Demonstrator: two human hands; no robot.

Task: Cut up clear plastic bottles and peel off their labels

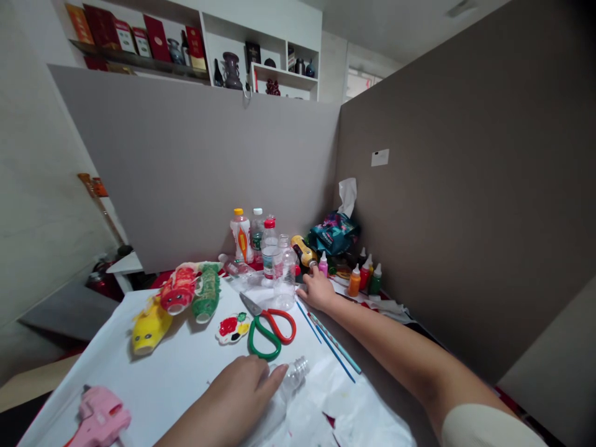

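My left hand (pixel 249 392) is wrapped over a clear plastic bottle (pixel 294 377) lying on its side, its capless neck pointing right. Farther back, my right hand (pixel 317 289) reaches beside the pink paint bottle (pixel 323 264) and the neck of a tipped yellow bottle (pixel 303 251); its fingers look apart, their tips partly hidden. An upright clear bottle (pixel 284 279) stands just left of that hand. Between my hands lie scissors (pixel 267 326) with one red and one green handle, blue sticks (pixel 335 354) and a small paint palette (pixel 233 328).
Yellow, red and green fish-like bottle crafts (pixel 151 326) lie at left, a pink glue gun (pixel 100 417) at front left. Several bottles (pixel 241 239) stand at the back. Paint bottles (pixel 354 282) and a tissue pack (pixel 334 233) sit by the grey partition (pixel 442 186).
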